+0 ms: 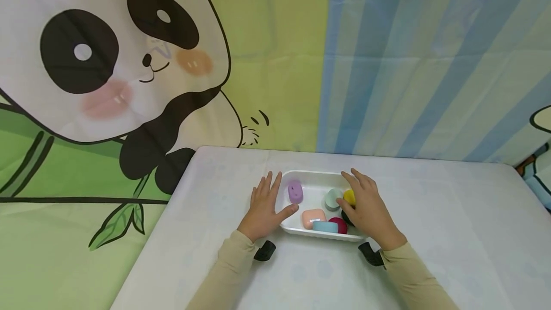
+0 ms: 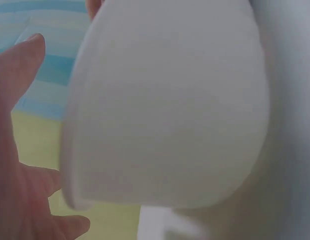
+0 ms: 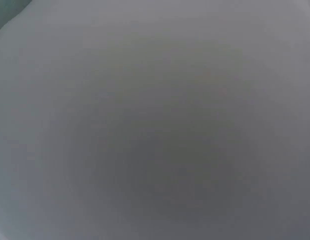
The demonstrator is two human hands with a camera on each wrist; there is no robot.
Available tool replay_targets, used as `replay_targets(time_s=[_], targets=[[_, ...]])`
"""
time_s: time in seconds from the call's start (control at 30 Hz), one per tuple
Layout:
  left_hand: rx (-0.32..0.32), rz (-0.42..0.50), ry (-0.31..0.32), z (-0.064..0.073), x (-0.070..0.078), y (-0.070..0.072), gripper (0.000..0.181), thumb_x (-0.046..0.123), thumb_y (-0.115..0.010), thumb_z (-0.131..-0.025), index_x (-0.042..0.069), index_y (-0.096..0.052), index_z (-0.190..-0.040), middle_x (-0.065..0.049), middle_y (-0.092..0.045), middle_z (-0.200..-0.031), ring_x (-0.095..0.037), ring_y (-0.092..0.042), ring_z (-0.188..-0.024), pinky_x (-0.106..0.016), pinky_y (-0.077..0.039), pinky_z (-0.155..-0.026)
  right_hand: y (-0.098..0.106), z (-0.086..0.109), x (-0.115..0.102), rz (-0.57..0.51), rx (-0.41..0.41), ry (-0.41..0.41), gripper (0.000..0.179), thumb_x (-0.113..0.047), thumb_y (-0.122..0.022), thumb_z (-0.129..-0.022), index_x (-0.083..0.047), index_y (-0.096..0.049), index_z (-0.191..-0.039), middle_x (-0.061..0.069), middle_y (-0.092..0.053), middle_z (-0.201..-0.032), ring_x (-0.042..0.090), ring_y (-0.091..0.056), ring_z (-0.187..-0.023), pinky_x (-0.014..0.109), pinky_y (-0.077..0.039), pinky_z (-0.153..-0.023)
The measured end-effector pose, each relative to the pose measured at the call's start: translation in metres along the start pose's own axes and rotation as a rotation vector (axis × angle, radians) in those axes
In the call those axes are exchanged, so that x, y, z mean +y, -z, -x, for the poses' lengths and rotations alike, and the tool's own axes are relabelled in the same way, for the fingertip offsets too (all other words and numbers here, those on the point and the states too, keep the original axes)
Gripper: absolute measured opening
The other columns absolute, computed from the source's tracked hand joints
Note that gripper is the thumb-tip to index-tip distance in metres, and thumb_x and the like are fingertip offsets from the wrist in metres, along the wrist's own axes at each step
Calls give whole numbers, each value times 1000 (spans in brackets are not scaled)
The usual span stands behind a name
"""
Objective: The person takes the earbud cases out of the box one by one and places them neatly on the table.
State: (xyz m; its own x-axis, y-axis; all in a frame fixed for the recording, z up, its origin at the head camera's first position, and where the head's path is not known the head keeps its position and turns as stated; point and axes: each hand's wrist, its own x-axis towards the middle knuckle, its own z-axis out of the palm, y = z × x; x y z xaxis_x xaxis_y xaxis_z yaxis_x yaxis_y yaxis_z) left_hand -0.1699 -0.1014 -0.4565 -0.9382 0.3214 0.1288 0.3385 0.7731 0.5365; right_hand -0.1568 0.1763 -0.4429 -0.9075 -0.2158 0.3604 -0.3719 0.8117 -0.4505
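A shallow white tray lies between my two hands, holding several small, smooth coloured pieces whose kind I cannot tell. They include a purple oval, a mint round, a peach rounded square, a light blue piece and a crimson one. My left hand, fingers spread, is at the tray's left end; its thumb reaches over the rim. Over the right end is my right hand, fingers extended, partly covering a yellow piece and a black piece.
A pale cloth covers the table. Behind it hangs a curtain printed with a panda and stripes. Black wrist mounts sit below both hands. In the left wrist view, the tray's outer wall looms large; the right wrist view is nearly all blurred grey-white.
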Motion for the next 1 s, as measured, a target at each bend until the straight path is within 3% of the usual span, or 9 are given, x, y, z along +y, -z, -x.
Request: replay_targets(time_s=[0.13, 0.27, 0.4, 0.53, 0.67, 0.87, 1.0], targets=[[-6, -3, -9, 1, 1, -9, 95, 76, -40, -78, 25, -5, -150, -8, -2, -155, -26, 2, -141, -54, -3, -109, -5, -4, -3, 0, -39, 5, 65, -26, -70, -82, -7, -41, -138, 20, -34, -142, 39, -30, -127, 53, -38, -96], [4, -12, -19, 2, 1, -16, 98, 77, -41, -77, 23, -4, -151, -10, -3, -155, -28, 0, -141, -54, -4, -109, -11, -8, -3, 12, -69, 23, 65, -24, -73, -80, -7, -43, -136, 20, -37, -140, 39, -32, -126, 53, -31, -100], [28, -26, -20, 2, 0, -19, 105, 79, -43, -75, 18, -3, -150, -10, -5, -155, -26, -1, -141, -52, -6, -110, -17, -11, -1, 36, -50, 70, 63, -19, -74, -78, -7, -47, -133, 22, -42, -136, 41, -35, -124, 54, -25, -102], [45, -36, -15, 2, -1, -23, 117, 82, -45, -69, 9, -2, -150, -9, -5, -155, -23, -3, -141, -49, -8, -111, -23, -12, -2, 26, -47, 52, 60, -14, -75, -75, -7, -51, -130, 20, -47, -130, 38, -40, -120, 51, -32, -99], [47, -33, -1, 3, -1, -24, 124, 84, -48, -65, 4, -2, -149, -11, -6, -155, -23, -5, -141, -48, -9, -111, -31, -10, -3, 12, -106, 12, 56, -13, -75, -76, -7, -54, -128, 17, -48, -128, 35, -41, -118, 49, -39, -95], [47, -36, -6, 2, -1, -24, 125, 84, -49, -65, 3, -3, -148, -12, -8, -154, -25, -8, -141, -47, -10, -111, -37, -7, -3, 50, -182, 37, 48, -9, -69, -78, -6, -57, -124, 18, -49, -129, 37, -41, -119, 48, -39, -96], [48, -34, -7, 1, -1, -24, 124, 84, -48, -65, 3, -3, -148, -13, -8, -154, -24, -8, -141, -46, -10, -111, -40, -8, -1, 84, -187, 67, 45, -6, -68, -78, -5, -59, -121, 19, -50, -127, 38, -42, -118, 48, -38, -97]])
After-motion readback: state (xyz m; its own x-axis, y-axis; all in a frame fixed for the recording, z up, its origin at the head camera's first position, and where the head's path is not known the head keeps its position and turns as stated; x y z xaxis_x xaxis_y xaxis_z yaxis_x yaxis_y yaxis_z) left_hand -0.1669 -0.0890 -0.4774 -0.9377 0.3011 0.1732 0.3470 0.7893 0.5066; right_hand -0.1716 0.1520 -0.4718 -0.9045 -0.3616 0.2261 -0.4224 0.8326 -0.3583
